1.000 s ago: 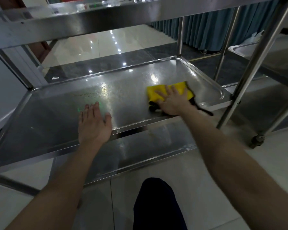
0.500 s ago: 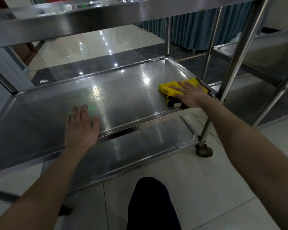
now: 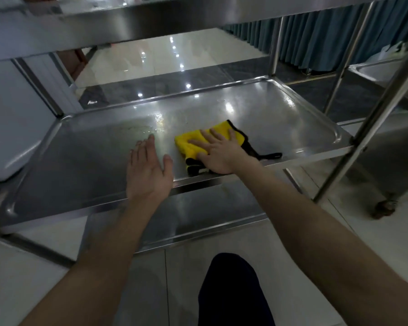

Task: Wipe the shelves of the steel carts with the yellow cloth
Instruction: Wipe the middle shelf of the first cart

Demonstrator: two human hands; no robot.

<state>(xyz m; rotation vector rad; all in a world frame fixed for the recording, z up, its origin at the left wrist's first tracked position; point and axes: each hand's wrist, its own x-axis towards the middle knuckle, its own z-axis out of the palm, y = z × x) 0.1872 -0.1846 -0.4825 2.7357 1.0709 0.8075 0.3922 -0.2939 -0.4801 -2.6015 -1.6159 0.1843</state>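
Note:
The yellow cloth (image 3: 189,143) with a black edge lies near the front middle of the steel cart's middle shelf (image 3: 280,118). My right hand (image 3: 218,152) lies flat on the cloth with fingers spread, pressing it to the shelf. Just left of it, my left hand (image 3: 149,171) rests flat on the shelf's front part, fingers straight, holding nothing. A black loop of the cloth trails out to the right of my right wrist.
A lower shelf (image 3: 198,215) shows below the front rim, and the top shelf (image 3: 127,22) hangs overhead. A steel post (image 3: 372,118) stands at the right front corner with a castor (image 3: 384,208). A second cart (image 3: 382,71) stands to the right. My knee (image 3: 231,290) is below.
My right hand has slid the cloth left from the shelf's right front corner to the front middle, close to my left hand. The left hand has stayed on the shelf.

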